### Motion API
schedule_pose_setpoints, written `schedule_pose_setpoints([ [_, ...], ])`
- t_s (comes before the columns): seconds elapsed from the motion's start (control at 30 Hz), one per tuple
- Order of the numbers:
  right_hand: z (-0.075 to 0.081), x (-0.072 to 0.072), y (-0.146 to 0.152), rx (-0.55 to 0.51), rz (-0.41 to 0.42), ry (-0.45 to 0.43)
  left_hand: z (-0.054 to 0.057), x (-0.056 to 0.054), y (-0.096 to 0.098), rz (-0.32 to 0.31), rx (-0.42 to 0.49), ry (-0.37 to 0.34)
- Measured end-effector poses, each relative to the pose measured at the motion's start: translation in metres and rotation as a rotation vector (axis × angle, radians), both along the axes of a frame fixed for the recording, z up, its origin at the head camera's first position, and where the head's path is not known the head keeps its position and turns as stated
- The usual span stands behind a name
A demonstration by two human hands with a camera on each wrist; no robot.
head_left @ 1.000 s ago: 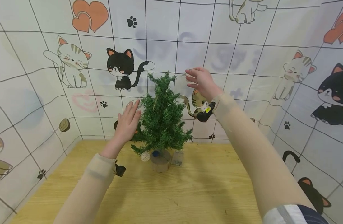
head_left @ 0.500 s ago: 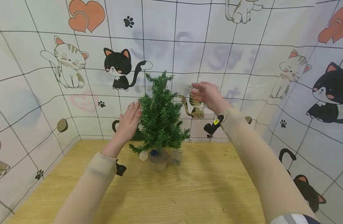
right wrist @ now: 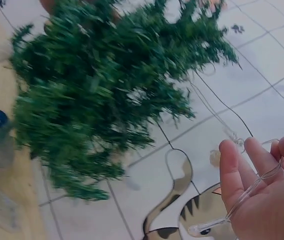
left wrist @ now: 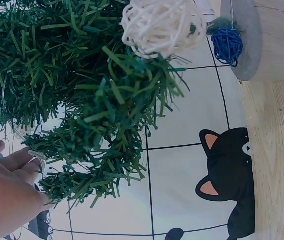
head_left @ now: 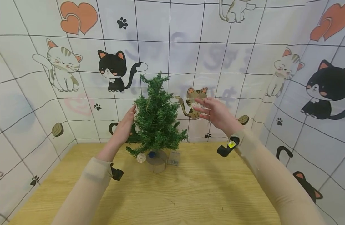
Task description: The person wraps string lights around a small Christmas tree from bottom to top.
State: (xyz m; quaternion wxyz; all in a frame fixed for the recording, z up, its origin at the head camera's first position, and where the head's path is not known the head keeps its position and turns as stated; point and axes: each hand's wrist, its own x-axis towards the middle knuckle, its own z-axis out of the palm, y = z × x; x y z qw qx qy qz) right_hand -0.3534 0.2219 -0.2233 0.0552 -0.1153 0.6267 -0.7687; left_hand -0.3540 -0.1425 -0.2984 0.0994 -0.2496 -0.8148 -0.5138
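A small green artificial Christmas tree [head_left: 158, 115] stands upright on a round base [head_left: 156, 166]. My right hand [head_left: 218, 115] is to its right, apart from the branches. In the right wrist view, this hand holds clear fairy-light wire [right wrist: 242, 198], which crosses the palm and loops between thumb and fingers; strands run back toward the tree. On the left, my left hand [head_left: 124, 126] lies along the foliage with fairly straight fingers. Clear wire [left wrist: 41, 156] shows by its fingertips, partly hidden by needles. A white wicker ball [left wrist: 159, 27] and a blue wicker ball [left wrist: 227, 46] are low on the tree.
A clear, flat box [head_left: 174, 158] lies right of the base on the wooden table [head_left: 175, 193]. Behind, a white grid-patterned cloth [head_left: 183, 56] with printed cats closes off the back and both sides. Each wrist carries a black strap mount [head_left: 228, 147].
My right hand has come down from beside the treetop to mid-height and drawn farther right, still with the wire. The left hand stays beside the foliage and has turned more edge-on.
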Motion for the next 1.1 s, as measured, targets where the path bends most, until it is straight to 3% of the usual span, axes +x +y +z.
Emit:
schedule_pose_setpoints([
  [0.13,-0.012,0.015,-0.001,0.001,0.031,-0.005,0.0,0.008,-0.004,-0.004,0.03,0.013],
  [0.33,-0.033,0.022,-0.004,-0.015,0.032,-0.027,0.001,0.023,-0.005,0.045,0.031,0.13],
  [0.5,-0.053,0.023,-0.003,-0.021,0.027,-0.047,-0.001,0.045,-0.002,0.107,0.075,0.241],
  [0.67,-0.069,0.033,-0.007,-0.04,0.048,-0.068,-0.004,0.07,0.007,0.139,0.118,0.379],
  [0.93,-0.074,0.056,-0.02,-0.002,0.135,-0.023,-0.007,0.09,0.027,0.132,0.092,0.683],
  [1.1,-0.069,0.066,-0.027,0.02,0.154,0.021,-0.009,0.095,0.042,0.09,0.103,0.716],
])
